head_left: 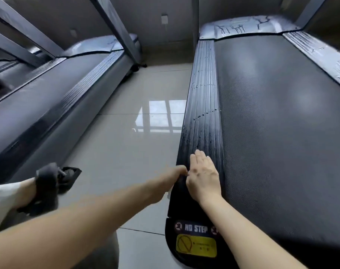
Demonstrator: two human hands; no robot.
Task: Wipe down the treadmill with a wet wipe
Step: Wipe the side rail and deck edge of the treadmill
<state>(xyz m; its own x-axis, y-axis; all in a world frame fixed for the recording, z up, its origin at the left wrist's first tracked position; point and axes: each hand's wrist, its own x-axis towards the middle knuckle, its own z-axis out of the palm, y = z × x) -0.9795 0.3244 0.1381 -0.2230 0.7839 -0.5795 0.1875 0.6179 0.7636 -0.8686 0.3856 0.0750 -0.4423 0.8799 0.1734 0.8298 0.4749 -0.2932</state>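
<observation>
Here, in the head view, the right hand (203,176) presses flat, fingers straight, on the treadmill's (281,133) ribbed left side rail (202,105). The left hand (169,181) curls over the rail's outer edge just beside it. No wet wipe shows; it may be under a palm, I cannot tell.

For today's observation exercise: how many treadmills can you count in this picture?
2. One treadmill lies on the right, where both hands rest on its left side rail. The other runs along the left, across the tiled floor. More may sit outside the frame.
</observation>
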